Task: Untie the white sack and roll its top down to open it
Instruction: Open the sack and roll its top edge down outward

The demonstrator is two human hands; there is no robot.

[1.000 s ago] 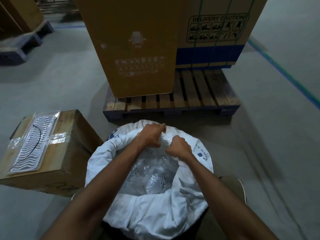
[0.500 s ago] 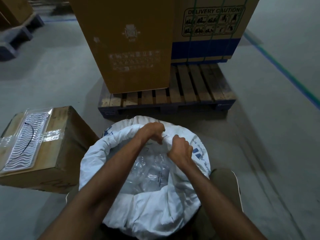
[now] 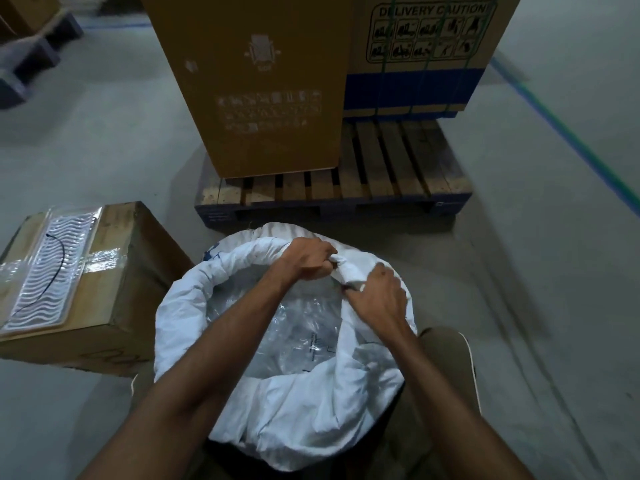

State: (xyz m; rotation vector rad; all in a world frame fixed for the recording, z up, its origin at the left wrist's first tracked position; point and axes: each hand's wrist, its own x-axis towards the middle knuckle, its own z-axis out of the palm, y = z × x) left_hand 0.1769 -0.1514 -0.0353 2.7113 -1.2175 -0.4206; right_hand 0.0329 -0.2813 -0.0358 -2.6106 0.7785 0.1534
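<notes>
The white sack [image 3: 304, 407] stands open on the floor right below me, its top rolled into a thick rim all round. Clear plastic bags [image 3: 294, 327] show inside its mouth. My left hand [image 3: 306, 258] grips the far part of the rolled rim with curled fingers. My right hand [image 3: 379, 299] holds the rim just to the right of it, fingers wrapped over the fabric. Both forearms reach across the sack's mouth and hide part of its inside.
A wooden pallet [image 3: 381, 181] with two tall cardboard boxes [image 3: 256, 84] stands just beyond the sack. A low cardboard box [image 3: 104, 306] carrying a white wavy part in plastic [image 3: 52, 268] sits to the left. Grey concrete floor with a green line [image 3: 568, 133] lies on the right.
Both hands have shifted slightly to the right along the far rim, still gripping it. The rim's far right part looks rolled lower. The camera has dipped a little.
</notes>
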